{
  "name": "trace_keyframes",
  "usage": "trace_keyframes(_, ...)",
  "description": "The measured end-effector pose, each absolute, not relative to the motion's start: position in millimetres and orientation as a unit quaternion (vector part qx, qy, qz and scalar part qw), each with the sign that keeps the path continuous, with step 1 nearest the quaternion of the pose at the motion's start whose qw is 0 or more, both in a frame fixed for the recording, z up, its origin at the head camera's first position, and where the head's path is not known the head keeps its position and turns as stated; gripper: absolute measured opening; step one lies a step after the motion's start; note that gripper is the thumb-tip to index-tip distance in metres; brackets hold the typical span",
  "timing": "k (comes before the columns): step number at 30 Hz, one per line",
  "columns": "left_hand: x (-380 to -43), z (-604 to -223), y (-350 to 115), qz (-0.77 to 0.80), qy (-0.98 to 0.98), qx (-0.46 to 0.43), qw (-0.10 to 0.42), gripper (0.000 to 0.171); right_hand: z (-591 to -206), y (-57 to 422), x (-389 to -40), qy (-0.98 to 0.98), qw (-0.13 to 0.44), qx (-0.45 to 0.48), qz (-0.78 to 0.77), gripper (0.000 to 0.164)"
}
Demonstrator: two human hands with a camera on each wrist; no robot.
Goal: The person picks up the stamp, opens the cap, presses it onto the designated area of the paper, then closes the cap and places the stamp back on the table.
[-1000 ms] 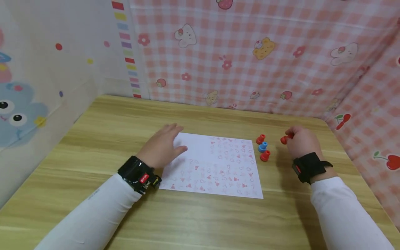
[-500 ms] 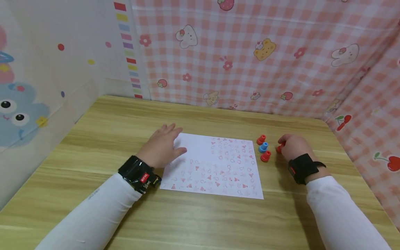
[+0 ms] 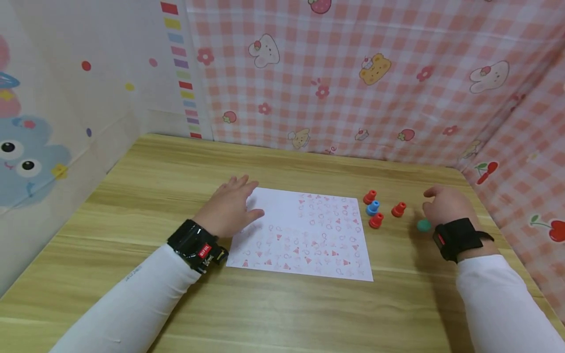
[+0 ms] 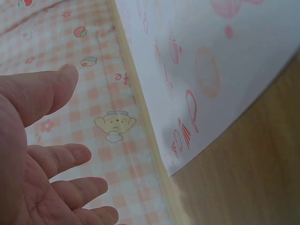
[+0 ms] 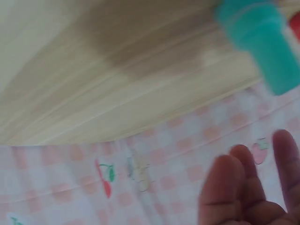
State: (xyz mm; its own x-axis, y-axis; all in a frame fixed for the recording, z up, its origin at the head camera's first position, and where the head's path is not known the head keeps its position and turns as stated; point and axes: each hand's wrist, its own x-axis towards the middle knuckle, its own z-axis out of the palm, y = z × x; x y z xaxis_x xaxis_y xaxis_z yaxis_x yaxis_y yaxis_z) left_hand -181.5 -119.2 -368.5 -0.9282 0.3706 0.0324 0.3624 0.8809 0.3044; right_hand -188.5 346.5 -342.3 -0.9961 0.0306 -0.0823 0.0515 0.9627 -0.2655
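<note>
A white paper sheet (image 3: pixel 282 208) printed with small red and pink figures lies on the table. Over its left edge my left hand (image 3: pixel 225 208) holds nothing, its fingers spread apart. Right of the sheet stand small toy stamps: a red stamp (image 3: pixel 370 197), a blue stamp (image 3: pixel 372 208), a second red stamp (image 3: pixel 376 220) and a third red stamp (image 3: pixel 399 210) a little apart. Beside a green stamp (image 3: pixel 424 225) is my right hand (image 3: pixel 450 208), partly covering it in the head view. The right wrist view has the green stamp (image 5: pixel 262 42) upright, away from the fingertips.
The wooden table (image 3: pixel 273 314) meets a pink checked cloth (image 3: pixel 335 98) at the back and another on the right. A pale patterned wall covering (image 3: pixel 110 113) borders the left. Both wrists wear black straps.
My right hand moved left and toward me with a red stamp, stood it on the table, released it, then moved right. The green stamp has come into view. My left hand stayed put.
</note>
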Motion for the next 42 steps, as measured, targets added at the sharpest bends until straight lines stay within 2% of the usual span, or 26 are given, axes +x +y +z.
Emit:
trace_keyframes(6,-182,-368,-119,0.154,0.969,0.191,0.018,0.073,-352,362,-187,0.988,0.097,0.038,-0.118,0.051)
trace_keyframes(10,-182,-368,-119,0.158,0.969,0.191,0.02,0.073,-357,363,-187,0.987,0.114,0.036,-0.111,0.055)
trace_keyframes(16,-182,-369,-119,0.156,0.969,0.189,0.018,0.073,-360,358,-185,0.983,0.131,0.043,-0.118,0.053)
trace_keyframes(20,-182,-370,-118,0.155,0.97,0.187,0.018,0.073,-360,356,-185,0.984,0.13,0.031,-0.113,0.046)
trace_keyframes(25,-182,-369,-119,0.158,0.969,0.189,0.02,0.072,-361,356,-185,0.988,0.113,0.002,-0.102,0.037)
trace_keyframes(31,-182,-369,-119,0.155,0.969,0.193,0.016,0.072,-360,353,-185,0.989,0.078,0.02,-0.121,0.028)
trace_keyframes(37,-182,-371,-118,0.154,0.968,0.196,0.014,0.071,-350,335,-184,0.986,0.011,0.034,-0.16,0.026)
trace_keyframes(42,-183,-373,-117,0.156,0.968,0.197,0.005,0.071,-341,308,-180,0.977,-0.073,0.028,-0.199,0.026)
